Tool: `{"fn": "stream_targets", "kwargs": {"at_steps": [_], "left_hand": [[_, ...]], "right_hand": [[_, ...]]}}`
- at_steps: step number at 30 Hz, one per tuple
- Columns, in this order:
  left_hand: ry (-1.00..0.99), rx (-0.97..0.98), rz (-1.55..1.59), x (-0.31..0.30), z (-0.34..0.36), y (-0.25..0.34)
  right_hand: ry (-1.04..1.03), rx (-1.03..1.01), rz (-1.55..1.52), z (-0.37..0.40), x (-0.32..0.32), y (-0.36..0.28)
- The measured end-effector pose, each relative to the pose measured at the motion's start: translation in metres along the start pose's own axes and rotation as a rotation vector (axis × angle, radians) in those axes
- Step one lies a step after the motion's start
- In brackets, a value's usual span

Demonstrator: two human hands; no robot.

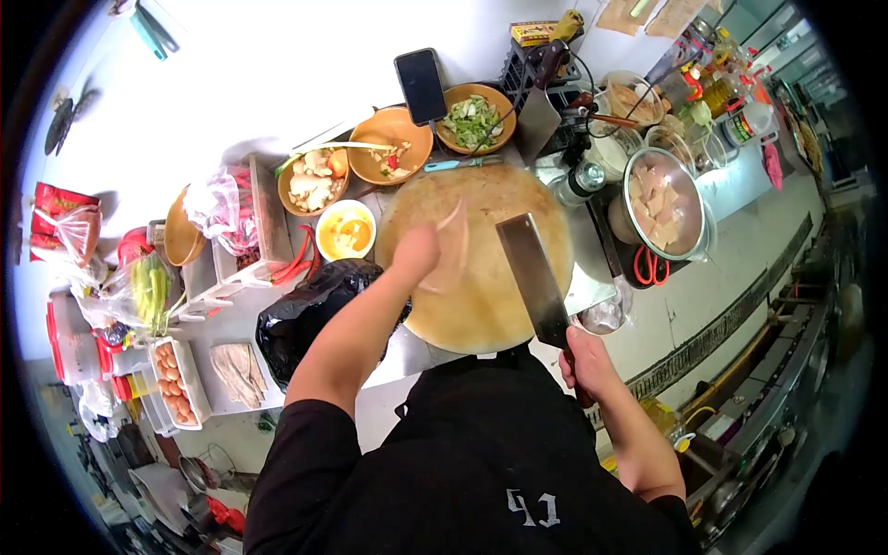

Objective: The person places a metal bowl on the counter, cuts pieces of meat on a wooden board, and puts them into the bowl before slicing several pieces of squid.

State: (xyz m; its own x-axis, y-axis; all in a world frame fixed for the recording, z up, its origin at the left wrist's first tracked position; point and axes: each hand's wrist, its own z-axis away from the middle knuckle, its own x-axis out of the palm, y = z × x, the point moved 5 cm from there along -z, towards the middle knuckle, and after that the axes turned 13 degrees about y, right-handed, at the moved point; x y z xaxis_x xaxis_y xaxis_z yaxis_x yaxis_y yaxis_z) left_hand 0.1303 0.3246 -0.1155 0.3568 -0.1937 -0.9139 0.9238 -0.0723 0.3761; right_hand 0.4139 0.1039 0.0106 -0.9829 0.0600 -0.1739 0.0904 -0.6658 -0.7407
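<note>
A cleaver (535, 277) with a broad dark blade is gripped by its handle in my right hand (590, 361). The blade points up and left over the right side of the round wooden chopping board (499, 199). Over the board's left part is my left hand (418, 252), its fingers smeared by motion. A pale, see-through blur spreads beside that hand; whether it is the moving fingers or a thing in them, I cannot make out. Just left of the board stands a white bowl of beaten egg (346, 230). A black plastic bag (294, 310) lies below my left forearm.
Behind the board are bowls of chopped greens (473, 120), chillies and garlic (393, 162), and pale pieces (313, 182). A phone (421, 85) leans there. Right are a knife rack (527, 69), a steel bowl of pale slices (659, 205) and red-handled scissors (650, 265). Eggs (172, 375) sit left.
</note>
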Motion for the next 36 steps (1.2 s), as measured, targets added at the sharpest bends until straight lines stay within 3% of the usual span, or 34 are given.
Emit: {"fn": "stream_targets", "kwargs": {"at_steps": [5,8,9,11,12,14,15,17,23,26,30,32,36], "left_hand": [[0.019,-0.099,0.338,0.050,0.046,0.023],[0.032,-0.499,0.899,0.080,0.074,0.023],[0.037,-0.504,0.902,0.068,0.077,0.030],[-0.182,-0.697,0.994,0.039,0.095,0.048],[-0.172,-0.702,0.998,0.035,0.096,0.047],[0.337,-0.184,0.325,-0.002,0.088,0.047],[0.341,-0.189,0.324,0.002,0.083,0.038],[0.636,0.326,-0.042,0.002,0.065,0.043],[0.314,0.282,-0.098,0.013,0.030,0.037],[0.352,0.375,-0.249,0.025,0.026,0.034],[0.407,0.400,-0.178,0.032,0.018,0.023],[0.374,0.113,-0.289,0.010,0.011,0.015],[0.527,0.022,-0.129,-0.071,0.008,0.017]], "right_hand": [[-0.016,0.149,0.005,-0.008,0.031,-0.004],[-0.015,0.172,0.059,-0.024,0.033,0.010],[-0.018,0.167,0.112,-0.028,0.032,0.012],[-0.013,0.156,0.166,-0.035,0.029,0.013],[-0.001,0.142,0.211,-0.039,0.027,0.011],[-0.016,0.119,0.238,-0.042,0.024,0.005],[-0.022,0.103,0.260,-0.042,0.023,0.003],[-0.037,0.115,0.251,-0.049,0.020,0.010],[-0.071,0.120,0.275,-0.056,0.013,0.011],[-0.091,0.068,0.324,-0.056,0.010,0.010],[-0.141,-0.016,0.442,-0.053,0.012,0.002],[-0.141,-0.109,0.469,-0.059,0.014,0.008],[-0.132,-0.240,0.499,-0.063,0.017,0.018]]}}
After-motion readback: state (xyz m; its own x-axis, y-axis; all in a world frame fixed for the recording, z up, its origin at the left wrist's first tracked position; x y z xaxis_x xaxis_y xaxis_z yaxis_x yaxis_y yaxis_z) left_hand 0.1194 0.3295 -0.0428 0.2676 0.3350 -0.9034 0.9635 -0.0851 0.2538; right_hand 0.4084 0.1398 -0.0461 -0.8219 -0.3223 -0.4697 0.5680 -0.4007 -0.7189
